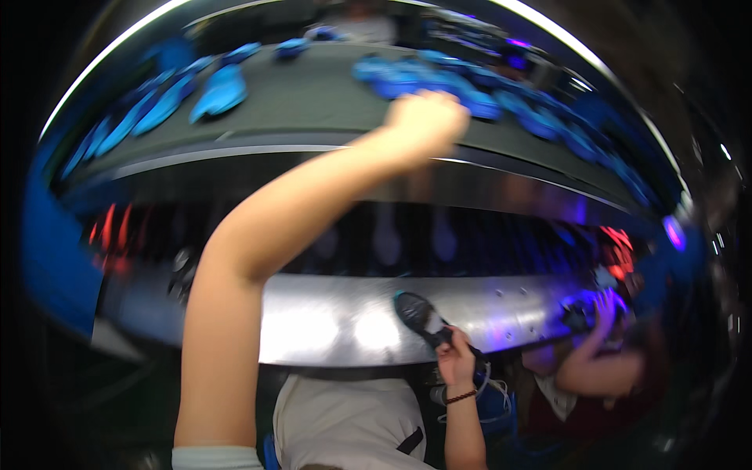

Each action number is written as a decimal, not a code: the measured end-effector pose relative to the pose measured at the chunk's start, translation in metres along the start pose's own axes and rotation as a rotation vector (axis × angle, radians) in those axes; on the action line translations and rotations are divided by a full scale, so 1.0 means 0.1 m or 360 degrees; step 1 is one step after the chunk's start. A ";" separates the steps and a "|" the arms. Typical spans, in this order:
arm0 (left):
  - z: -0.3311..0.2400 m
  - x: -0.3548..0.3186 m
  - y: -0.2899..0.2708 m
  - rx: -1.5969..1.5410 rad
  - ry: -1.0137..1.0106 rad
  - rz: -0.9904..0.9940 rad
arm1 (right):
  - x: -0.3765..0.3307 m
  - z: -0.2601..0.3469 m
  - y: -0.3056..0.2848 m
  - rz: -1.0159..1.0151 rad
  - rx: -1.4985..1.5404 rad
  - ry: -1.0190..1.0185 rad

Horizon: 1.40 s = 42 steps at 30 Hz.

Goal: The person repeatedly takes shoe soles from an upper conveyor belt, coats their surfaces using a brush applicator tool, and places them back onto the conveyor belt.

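Gripping the dark shoe [411, 309], long axis slanting forward-left over the metal ledge [329, 321], the right hand [458, 360] is nearer; the left hand [429, 124], grip too blurred to tell, is near blue shoe-shaped pieces [403, 78].

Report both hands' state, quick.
Left hand: near blue shoe-shaped pieces; too blurred to tell open or closed.
Right hand: closed, holding a dark shoe.

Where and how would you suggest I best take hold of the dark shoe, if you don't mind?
Probably by its rounded far end, from the left: the dark shoe slants up-left with that end free, while the right hand covers its near end.
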<state>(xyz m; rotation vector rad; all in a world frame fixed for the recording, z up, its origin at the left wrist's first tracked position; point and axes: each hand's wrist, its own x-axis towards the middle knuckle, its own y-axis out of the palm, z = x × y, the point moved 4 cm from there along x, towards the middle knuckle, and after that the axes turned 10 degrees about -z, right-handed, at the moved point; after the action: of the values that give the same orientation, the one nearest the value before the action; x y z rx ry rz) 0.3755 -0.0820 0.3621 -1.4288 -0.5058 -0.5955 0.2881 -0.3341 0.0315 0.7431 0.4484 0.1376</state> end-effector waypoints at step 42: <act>-0.96 -3.81 0.93 -0.3920 -0.2282 0.0294 | -0.56 -0.30 0.68 0.0676 -0.0301 0.0168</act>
<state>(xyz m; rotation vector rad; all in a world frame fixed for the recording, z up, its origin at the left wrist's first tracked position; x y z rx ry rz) 0.1449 -0.1443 0.0365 -4.2016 -0.5376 0.6657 0.2274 -0.2813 0.0773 0.6380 0.3662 0.6118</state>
